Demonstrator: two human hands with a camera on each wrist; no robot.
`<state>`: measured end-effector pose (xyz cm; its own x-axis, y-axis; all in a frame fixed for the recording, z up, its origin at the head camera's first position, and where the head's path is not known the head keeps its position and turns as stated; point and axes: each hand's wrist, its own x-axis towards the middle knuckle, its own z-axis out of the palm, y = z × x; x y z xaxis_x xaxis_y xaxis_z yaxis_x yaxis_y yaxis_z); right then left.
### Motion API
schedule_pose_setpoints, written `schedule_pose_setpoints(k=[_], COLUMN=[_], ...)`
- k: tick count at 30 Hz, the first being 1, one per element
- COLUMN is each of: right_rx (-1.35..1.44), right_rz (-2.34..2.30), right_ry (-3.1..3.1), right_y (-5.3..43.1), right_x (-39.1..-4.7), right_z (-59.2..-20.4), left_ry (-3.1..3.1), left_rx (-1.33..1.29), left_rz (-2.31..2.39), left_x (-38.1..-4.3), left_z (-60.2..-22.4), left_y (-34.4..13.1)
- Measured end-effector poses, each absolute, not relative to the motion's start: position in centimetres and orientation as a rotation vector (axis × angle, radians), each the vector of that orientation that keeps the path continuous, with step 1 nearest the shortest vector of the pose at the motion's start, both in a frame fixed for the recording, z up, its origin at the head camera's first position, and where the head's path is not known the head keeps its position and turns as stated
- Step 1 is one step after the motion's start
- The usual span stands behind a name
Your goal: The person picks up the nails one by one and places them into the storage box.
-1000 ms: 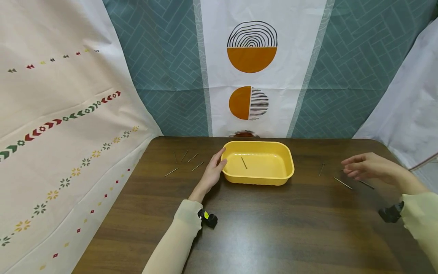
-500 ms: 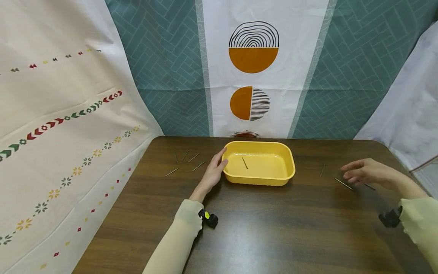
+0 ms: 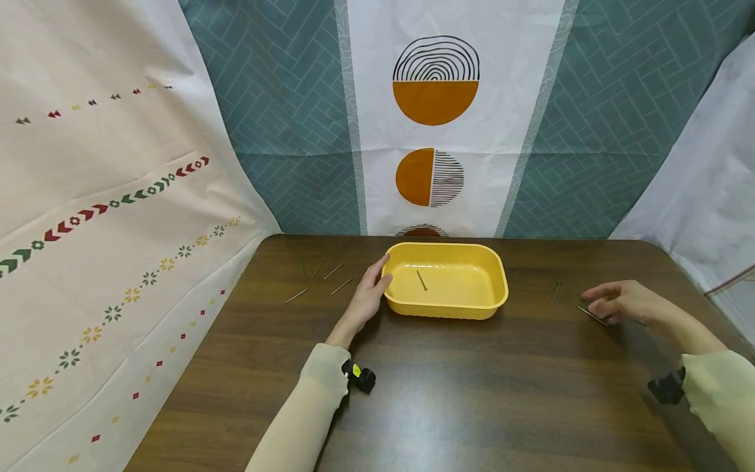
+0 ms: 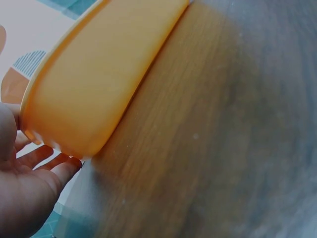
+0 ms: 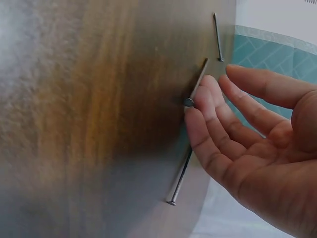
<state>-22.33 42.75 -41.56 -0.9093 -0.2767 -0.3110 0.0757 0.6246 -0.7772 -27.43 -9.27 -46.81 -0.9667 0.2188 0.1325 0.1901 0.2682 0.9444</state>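
Note:
A yellow plastic tray [image 3: 446, 312] stands on the brown table, with one nail [image 3: 421, 280] lying inside. My left hand [image 3: 364, 301] holds the tray's left end, the thumb at the rim and the fingers against the outer end wall [image 4: 74, 144]. On the right, my right hand [image 3: 628, 305] is low over several loose nails. Its fingers are loosely bent, thumb apart. In the right wrist view the fingertips are beside a nail [image 5: 199, 79]; whether they touch it I cannot tell. Another nail [image 5: 181, 178] lies partly behind them, and a third nail [image 5: 218, 39] farther off.
Several more nails [image 3: 296, 296] lie scattered on the table's left side. The brown wooden table [image 3: 448, 387] ends at a patterned cloth [image 3: 318, 131] at the back and a white cloth [image 3: 118, 262] on the left.
My right hand has lowered and shifted slightly left, toward the middle nail on the right. The left hand and the tray have stayed in place.

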Motion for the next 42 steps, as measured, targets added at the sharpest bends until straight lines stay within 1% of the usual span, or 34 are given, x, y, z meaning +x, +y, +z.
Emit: schedule_pose_setpoints(k=[12, 20, 23, 32, 42], right_rx=[-0.213, -0.349, -0.367, -0.292, -0.298], right_rz=[-0.970, -0.737, -0.755, -0.861, -0.936], right_ry=[2.712, 2.901, 2.902, 2.868, 2.879], right_y=[41.4, 40.0, 40.1, 40.7, 40.8], right_x=[-22.1, -21.6, -21.6, -21.5, -21.8], right_z=[-42.9, -43.3, -43.6, -43.6, -43.3], left_ry=[2.463, 2.464, 2.464, 2.473, 2.474], left_rx=[0.419, 0.403, 0.402, 0.418, 0.417], left_rz=[1.841, 1.831, 1.830, 1.824, 1.830], left_x=[-27.3, -27.3, -27.3, -27.3, -27.2], left_z=[-46.4, -46.4, -46.4, -46.5, -46.6], left_y=[-9.3, -9.3, -9.3, -9.3, -9.3])
